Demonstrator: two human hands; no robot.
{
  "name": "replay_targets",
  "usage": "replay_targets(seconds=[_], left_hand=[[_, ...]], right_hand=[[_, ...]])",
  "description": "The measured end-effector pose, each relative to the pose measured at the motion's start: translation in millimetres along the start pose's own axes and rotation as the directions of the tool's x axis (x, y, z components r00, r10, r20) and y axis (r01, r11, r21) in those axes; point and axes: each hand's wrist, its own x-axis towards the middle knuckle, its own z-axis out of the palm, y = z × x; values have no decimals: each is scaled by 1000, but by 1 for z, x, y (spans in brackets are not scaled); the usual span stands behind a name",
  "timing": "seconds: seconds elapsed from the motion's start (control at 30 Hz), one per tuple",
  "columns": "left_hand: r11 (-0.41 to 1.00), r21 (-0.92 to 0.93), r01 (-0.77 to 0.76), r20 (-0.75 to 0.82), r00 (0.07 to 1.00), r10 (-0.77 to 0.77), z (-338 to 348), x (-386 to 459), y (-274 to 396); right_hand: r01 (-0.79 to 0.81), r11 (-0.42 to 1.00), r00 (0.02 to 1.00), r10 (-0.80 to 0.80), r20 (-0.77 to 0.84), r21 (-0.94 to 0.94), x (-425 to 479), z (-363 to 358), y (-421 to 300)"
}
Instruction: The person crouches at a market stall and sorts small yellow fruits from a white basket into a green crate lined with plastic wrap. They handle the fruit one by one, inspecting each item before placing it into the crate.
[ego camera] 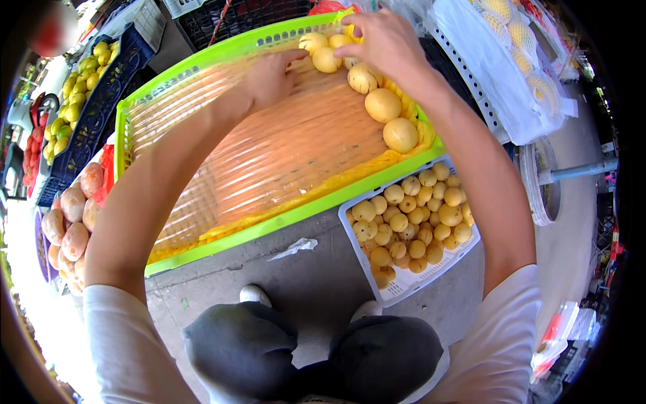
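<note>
A lime-green plastic crate (267, 222) spans the view before me, its ribbed floor lined with clear plastic over orange-brown. Round yellow fruits, some with dark streaks like pepino melons, line its far right corner and right side; one plain yellow fruit (382, 105) sits midway. My left hand (272, 78) is over the crate, index finger stretched to the edge of a yellow fruit (313, 42), nothing seen in its grasp. At the far corner, my right hand (381, 45) has thumb and fingers spread beside a yellow fruit (339, 41) and yellow netting (353, 31). Its palm side is hidden.
On the ground at right stands a white plastic basket (404, 290) of small yellow fruits. Mangoes (74, 240) lie at left, beyond them a dark blue crate (96, 108) of green-yellow fruits. A white crate (469, 81) with net-wrapped fruits borders the right. Plastic scrap (298, 247) lies on the pavement.
</note>
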Motion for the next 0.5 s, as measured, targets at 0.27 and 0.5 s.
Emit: replay_targets(seconds=[0.27, 0.5], left_hand=[[896, 300, -327, -156, 910, 384, -49, -37, 107], [729, 147, -669, 378, 719, 584, 2, -121, 265]], right_hand=[[-205, 974, 976, 211, -58, 100, -210, -122, 14], [-211, 877, 929, 43, 367, 431, -409, -50, -66]])
